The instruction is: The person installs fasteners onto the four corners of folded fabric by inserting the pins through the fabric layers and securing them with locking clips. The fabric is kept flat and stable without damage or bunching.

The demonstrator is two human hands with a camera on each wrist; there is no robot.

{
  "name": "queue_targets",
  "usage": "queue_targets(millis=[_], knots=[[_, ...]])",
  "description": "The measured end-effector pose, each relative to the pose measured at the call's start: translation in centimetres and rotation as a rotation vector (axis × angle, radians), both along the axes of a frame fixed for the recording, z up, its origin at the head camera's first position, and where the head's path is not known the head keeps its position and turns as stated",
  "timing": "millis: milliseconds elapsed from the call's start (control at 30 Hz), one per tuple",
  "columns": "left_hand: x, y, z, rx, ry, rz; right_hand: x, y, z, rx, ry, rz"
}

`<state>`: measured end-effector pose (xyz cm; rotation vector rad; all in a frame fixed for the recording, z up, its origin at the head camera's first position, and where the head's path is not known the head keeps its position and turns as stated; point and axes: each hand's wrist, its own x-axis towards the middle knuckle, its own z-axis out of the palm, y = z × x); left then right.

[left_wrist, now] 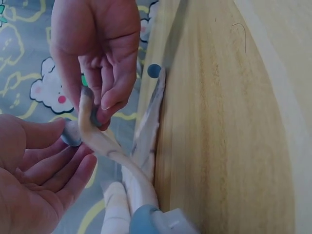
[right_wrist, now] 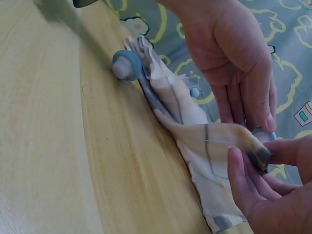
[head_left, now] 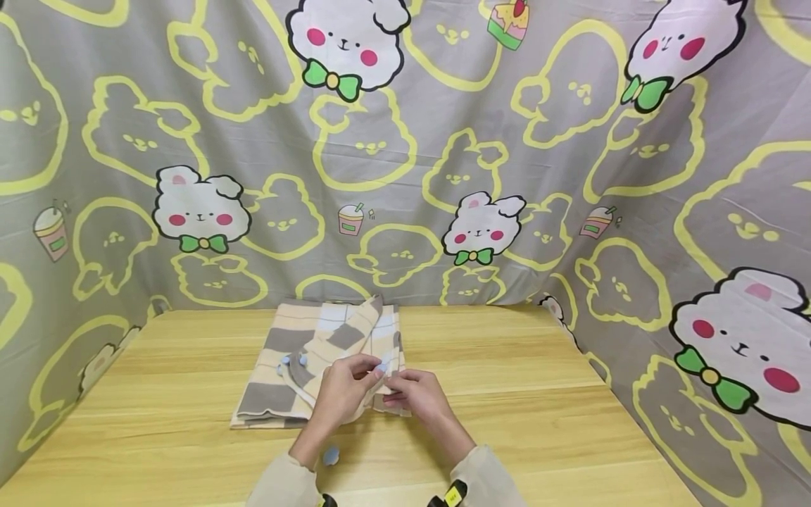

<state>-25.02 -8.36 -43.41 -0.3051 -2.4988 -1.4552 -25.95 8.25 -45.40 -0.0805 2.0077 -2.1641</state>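
Pale sleeves [head_left: 284,480] lie closest, leading to two hands. The left hand [head_left: 345,389] pinches a round blue fastener [left_wrist: 71,132] between thumb and fingers; the right hand [head_left: 423,396] grips a corner of the checked cloth [head_left: 279,341], with a bit of blue showing under its fingertips. The cloth lies folded on the tabletop [head_left: 532,394], small blue pieces [head_left: 303,360] resting on it. Nearer the sleeves sits a loose blue cap [head_left: 331,455]. A printed grey curtain [head_left: 405,113] hangs behind.

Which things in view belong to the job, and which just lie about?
Job:
Checked cloth, pinched in the right hand
Blue piece in the left hand
Blue pieces on the cloth, probably
Loose blue piece, probably

Just surroundings:
Patterned curtain
Wooden table
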Motion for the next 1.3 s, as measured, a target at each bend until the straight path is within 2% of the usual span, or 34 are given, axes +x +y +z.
queue_targets(millis=[267,467,700,1000,1300], knots=[[0.05,0.23,0.03,0.001,0.006,0.011,0.17,0.2,0.34,0.064,-0.021,0.032],[0.13,0.34,-0.02,0.001,0.014,0.002,0.28,0.42,0.53,0.049,-0.07,0.064],[0.24,0.31,0.24,0.008,-0.017,-0.02,0.4,0.58,0.72,0.085,-0.057,0.105],[0.13,0.19,0.05,0.023,-0.059,0.014,0.39,0.47,0.98,0.094,-0.056,0.096],[0.18,0.32,-0.2,0.007,-0.116,-0.018,0.25,0.47,0.81,0.051,-0.044,0.108]])
